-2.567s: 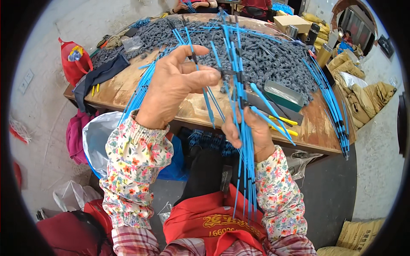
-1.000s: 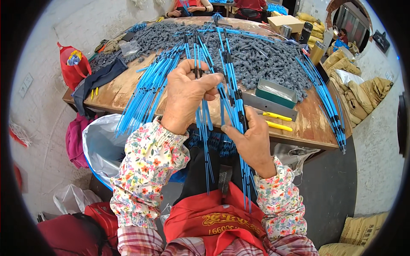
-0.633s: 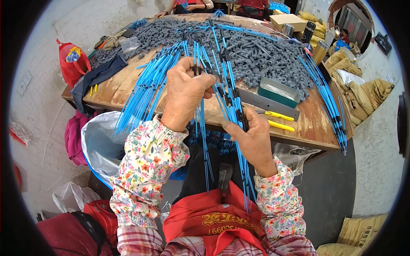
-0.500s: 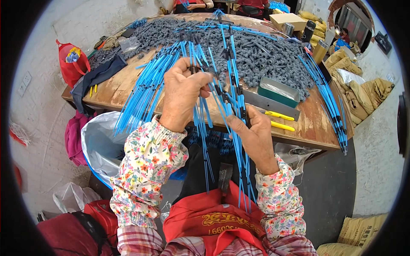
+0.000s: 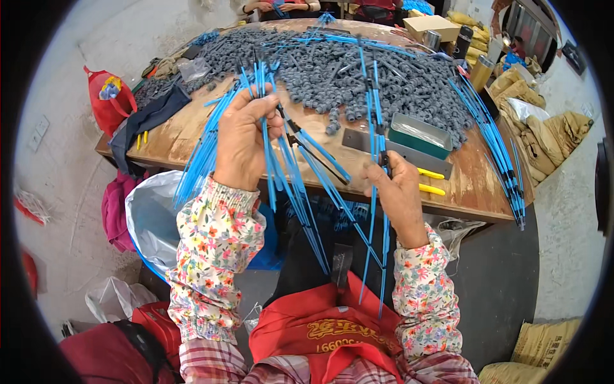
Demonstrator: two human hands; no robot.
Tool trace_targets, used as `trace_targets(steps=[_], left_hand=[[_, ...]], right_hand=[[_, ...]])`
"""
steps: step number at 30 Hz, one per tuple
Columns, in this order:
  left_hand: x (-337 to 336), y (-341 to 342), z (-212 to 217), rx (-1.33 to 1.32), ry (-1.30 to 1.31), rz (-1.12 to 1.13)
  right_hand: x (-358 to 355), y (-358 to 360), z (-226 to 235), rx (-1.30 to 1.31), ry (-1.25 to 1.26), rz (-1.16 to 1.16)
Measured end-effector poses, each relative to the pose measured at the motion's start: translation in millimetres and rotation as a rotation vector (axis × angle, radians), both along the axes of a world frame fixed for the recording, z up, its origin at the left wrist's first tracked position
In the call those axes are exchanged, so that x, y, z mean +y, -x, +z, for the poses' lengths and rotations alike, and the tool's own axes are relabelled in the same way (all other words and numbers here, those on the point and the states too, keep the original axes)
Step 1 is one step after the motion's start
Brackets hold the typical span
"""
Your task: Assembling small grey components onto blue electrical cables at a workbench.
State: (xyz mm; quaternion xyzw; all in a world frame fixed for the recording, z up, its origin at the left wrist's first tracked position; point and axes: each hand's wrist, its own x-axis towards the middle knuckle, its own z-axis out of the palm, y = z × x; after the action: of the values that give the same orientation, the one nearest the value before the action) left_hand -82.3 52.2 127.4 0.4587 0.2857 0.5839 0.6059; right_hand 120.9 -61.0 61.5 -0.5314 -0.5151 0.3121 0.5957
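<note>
My left hand (image 5: 246, 141) is closed round a fanned bunch of thin blue rods with black fittings (image 5: 325, 153), raised over the table's near edge. Their lower ends spread down over my lap. On the right, my right hand (image 5: 398, 195) pinches a narrower set of blue rods with black fittings (image 5: 375, 96), held nearly upright. The low tips of the two bunches cross near my knees. Behind my left hand, more blue rods (image 5: 203, 150) lie in a heap on the wooden table (image 5: 470, 185). What my left fingertips press on is partly hidden.
Grey plastic fittings (image 5: 377, 80) are piled across the table. Beside my right hand lie a metal plate (image 5: 358, 141), a green tin (image 5: 419, 136) and yellow handles (image 5: 431, 189). Blue rods (image 5: 492, 144) overhang the right edge. A white-lined container (image 5: 150, 208) stands below left. Another person's hands show at the far side.
My hands have moved apart: the left one to the left, the right one slightly right. The rods, close together before, are now two separate bunches with a gap between them.
</note>
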Motion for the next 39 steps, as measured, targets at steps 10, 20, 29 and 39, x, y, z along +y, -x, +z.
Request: trace_targets(steps=[10, 20, 29, 39], left_hand=[[-14.0, 15.0, 6.2, -0.066, 0.081, -0.195], [-31.9, 25.4, 2.7, -0.036, 0.025, -0.012], [-32.7, 16.2, 7.1, 0.017, 0.027, 0.044], [-3.7, 16.1, -3.0, 0.172, -0.137, 0.105]], right_hand=[[1.7, 20.8, 21.0, 0.287, 0.035, 0.378], [8.2, 47.9, 23.7, 0.388, 0.06, 0.564], [10.9, 63.0, 11.7, 0.102, 0.09, 0.42], [9.8, 66.2, 8.2, -0.132, 0.074, 0.414]])
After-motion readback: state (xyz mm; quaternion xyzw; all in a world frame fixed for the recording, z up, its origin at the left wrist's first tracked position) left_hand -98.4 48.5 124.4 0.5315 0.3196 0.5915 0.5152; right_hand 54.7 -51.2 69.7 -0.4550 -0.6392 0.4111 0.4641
